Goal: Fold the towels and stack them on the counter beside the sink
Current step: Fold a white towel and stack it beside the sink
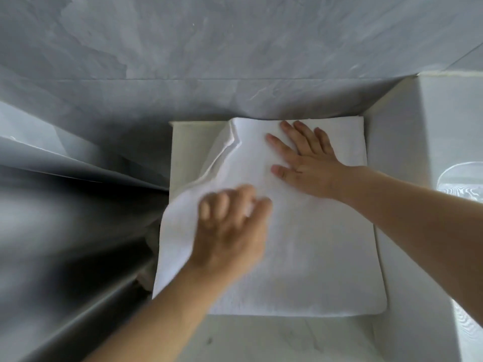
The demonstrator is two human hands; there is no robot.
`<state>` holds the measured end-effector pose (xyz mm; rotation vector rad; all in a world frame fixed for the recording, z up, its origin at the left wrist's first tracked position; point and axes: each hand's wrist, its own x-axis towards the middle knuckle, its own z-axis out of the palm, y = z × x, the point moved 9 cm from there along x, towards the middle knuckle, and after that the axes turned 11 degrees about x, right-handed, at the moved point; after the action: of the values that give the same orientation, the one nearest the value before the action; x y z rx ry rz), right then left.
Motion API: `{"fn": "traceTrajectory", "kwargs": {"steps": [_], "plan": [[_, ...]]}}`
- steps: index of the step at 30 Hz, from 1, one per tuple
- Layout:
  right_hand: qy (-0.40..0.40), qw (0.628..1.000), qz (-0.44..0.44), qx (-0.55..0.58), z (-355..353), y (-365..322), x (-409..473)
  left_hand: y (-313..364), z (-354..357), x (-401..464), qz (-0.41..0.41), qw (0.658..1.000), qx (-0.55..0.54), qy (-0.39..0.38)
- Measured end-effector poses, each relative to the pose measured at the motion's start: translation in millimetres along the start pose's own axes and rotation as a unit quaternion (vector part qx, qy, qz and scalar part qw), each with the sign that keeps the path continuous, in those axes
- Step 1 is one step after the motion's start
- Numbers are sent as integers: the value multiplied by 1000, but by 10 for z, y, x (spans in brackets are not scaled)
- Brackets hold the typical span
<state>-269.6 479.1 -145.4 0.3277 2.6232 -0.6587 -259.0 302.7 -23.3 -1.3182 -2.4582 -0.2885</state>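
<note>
A white towel (292, 244) lies spread over the pale counter (261, 338), its left part lifted and folding over. My left hand (230, 231), blurred by motion, grips the towel's raised left edge with curled fingers. My right hand (303, 158) lies flat on the towel's far right part, fingers straight and pressing down. A second white towel layer (350, 126) shows beneath at the far right corner.
A grey marble wall (209, 61) rises behind the counter. A white basin wall (407, 178) borders the counter on the right, with a clear glass object (462, 178) beyond it. A dark gap (78, 205) with some cloth drops off at the left.
</note>
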Motion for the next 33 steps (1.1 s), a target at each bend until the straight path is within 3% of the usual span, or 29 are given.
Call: {"fn": "traceTrajectory", "kwargs": {"steps": [2,5,10,12,14,18,19,22,24,27,33], "plan": [[-9,1000,6,9,12,33,26,387,49,-165,77,995,-9,-64],[-12,1000,14,7,0,41,38,486,371,-205,81,973,-13,-215],[-12,1000,16,10,-13,22,36,700,517,-132,185,932,-32,-309],[-11,1000,13,9,-14,27,47,644,598,-85,175,917,-87,-346],[-11,1000,6,9,-7,31,47,546,742,-85,144,881,-163,-420],[-2,1000,5,5,4,30,39,536,795,-166,165,832,-192,-493],[2,1000,5,4,-4,28,37,535,762,-143,163,835,-195,-489],[26,1000,2,3,-44,1,-8,322,563,78,92,918,-125,-365],[69,997,-13,-24,-78,-72,-87,242,464,-6,68,943,-48,-322],[142,988,-30,-54,-132,-162,-199,289,490,-252,58,933,41,-352],[138,988,-32,-65,-130,-160,-204,347,510,-244,93,910,107,-391]]}}
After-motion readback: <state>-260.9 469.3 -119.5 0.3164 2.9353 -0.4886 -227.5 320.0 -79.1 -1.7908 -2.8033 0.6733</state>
